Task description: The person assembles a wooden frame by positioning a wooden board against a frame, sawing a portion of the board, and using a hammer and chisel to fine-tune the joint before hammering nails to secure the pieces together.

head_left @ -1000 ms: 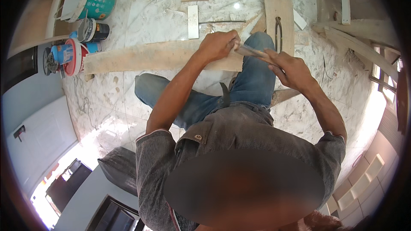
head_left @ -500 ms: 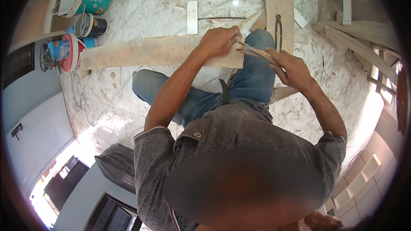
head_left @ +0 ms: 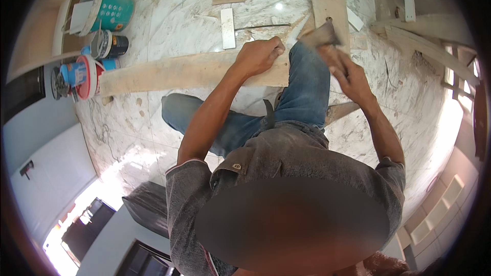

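Observation:
A long wooden plank [head_left: 179,71] lies across the marble floor in front of my knees. My left hand [head_left: 262,54] presses on its right end, fingers curled over the far edge. My right hand [head_left: 350,74] is raised above my right knee and grips a wooden-handled, hammer-like tool [head_left: 319,35]. The tool is blurred by motion, its head up near a wide board [head_left: 330,2]. My jeans-clad legs sit under and behind the plank.
A teal bucket [head_left: 110,10], small paint cans [head_left: 111,46] and a red and blue can [head_left: 76,74] stand at the left. Two small wood offcuts [head_left: 227,20] and a thin metal rod [head_left: 262,26] lie beyond the plank. Wooden frame parts [head_left: 424,30] are stacked at the right.
My right hand has swung the tool up and to the right, away from the plank's end. My left hand has stayed on the plank.

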### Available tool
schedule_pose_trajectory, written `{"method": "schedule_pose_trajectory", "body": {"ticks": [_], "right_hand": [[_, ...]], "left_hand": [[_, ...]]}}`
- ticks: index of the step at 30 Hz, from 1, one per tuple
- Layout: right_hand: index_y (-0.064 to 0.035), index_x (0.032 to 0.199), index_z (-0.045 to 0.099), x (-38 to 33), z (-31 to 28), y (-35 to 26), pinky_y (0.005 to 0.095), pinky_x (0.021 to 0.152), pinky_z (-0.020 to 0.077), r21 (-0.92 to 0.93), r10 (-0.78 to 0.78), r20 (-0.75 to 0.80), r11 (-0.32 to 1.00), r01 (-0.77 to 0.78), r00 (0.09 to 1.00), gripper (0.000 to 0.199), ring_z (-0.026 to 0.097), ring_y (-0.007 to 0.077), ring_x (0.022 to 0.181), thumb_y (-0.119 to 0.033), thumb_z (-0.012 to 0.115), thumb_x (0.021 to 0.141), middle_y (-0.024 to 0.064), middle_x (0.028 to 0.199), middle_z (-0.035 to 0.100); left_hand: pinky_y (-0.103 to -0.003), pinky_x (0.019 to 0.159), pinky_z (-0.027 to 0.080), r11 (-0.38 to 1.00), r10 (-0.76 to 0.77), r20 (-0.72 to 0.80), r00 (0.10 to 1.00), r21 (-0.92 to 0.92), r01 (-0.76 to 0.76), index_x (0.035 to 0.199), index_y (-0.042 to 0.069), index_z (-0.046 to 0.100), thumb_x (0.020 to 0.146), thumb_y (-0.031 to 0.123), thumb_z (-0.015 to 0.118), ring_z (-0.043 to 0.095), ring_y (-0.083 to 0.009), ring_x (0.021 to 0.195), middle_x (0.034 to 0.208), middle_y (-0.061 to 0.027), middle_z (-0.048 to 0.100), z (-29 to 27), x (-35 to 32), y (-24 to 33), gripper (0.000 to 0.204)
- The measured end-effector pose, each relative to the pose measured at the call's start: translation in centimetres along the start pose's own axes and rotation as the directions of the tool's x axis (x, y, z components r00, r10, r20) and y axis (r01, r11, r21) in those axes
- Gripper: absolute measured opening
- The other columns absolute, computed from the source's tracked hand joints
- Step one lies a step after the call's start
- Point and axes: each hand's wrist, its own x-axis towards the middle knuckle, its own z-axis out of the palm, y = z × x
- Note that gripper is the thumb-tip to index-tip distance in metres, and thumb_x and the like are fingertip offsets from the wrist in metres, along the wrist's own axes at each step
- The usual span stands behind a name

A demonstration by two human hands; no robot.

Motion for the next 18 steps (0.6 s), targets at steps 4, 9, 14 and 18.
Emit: {"method": "schedule_pose_trajectory", "body": {"ticks": [4, 9, 14, 18], "right_hand": [[-0.0022, 0.132, 0.043, -2.0, 1.3, 5.8, 0.0284, 0.053, 0.0476, 0.548, 0.662, -0.078, 0.653, -0.523, 0.745, 0.05, 0.058, 0.0142, 0.06, -0.024, 0.057, 0.09, 0.0103, 0.075, 0.057], [0.0005, 0.123, 0.046, -8.6, 8.6, 19.5, 0.029, 0.046, 0.0473, 0.668, 0.886, -0.078, 0.386, -0.636, 0.456, 0.043, 0.057, 0.0158, 0.054, -0.025, 0.059, 0.09, 0.0077, 0.071, 0.056], [0.0008, 0.108, 0.049, -14.2, 16.2, 25.9, 0.0307, 0.046, 0.0495, 0.888, 0.963, 0.014, 0.112, -0.446, 0.271, 0.035, 0.058, 0.018, 0.053, -0.026, 0.06, 0.089, 0.0079, 0.07, 0.055], [0.0005, 0.101, 0.052, -14.4, 19.1, 26.7, 0.0297, 0.05, 0.0506, 0.883, 0.979, -0.013, 0.107, -0.457, 0.205, 0.031, 0.058, 0.0187, 0.054, -0.028, 0.059, 0.09, 0.0078, 0.071, 0.055]], "left_hand": [[-0.041, 0.074, 0.046, 0.999, 0.008, 0.06, 0.998, -0.047, -0.005, 0.104, 0.013, 0.059, 0.091, 0.028, 0.051, 0.063, -0.0319, 0.084, 0.087, -0.0137, 0.066, -1.0, 0.2, 1.0, 0.021], [-0.039, 0.079, 0.047, 0.993, 0.077, 0.207, 0.975, -0.107, -0.056, 0.115, 0.017, 0.059, 0.09, 0.027, 0.051, 0.063, -0.032, 0.09, 0.097, -0.0154, 0.066, -1.2, 0.9, 0.4, 0.029], [-0.033, 0.083, 0.046, 0.981, 0.068, 0.432, 0.899, -0.191, 0.018, 0.118, 0.007, 0.058, 0.092, 0.026, 0.05, 0.063, -0.0282, 0.094, 0.103, -0.0143, 0.065, -2.4, 2.4, 1.0, 0.033], [-0.035, 0.079, 0.047, 0.991, 0.042, 0.578, 0.815, -0.127, 0.039, 0.112, 0.006, 0.057, 0.092, 0.028, 0.052, 0.063, -0.0309, 0.089, 0.097, -0.0155, 0.064, -3.0, 3.3, 1.2, 0.03]]}}
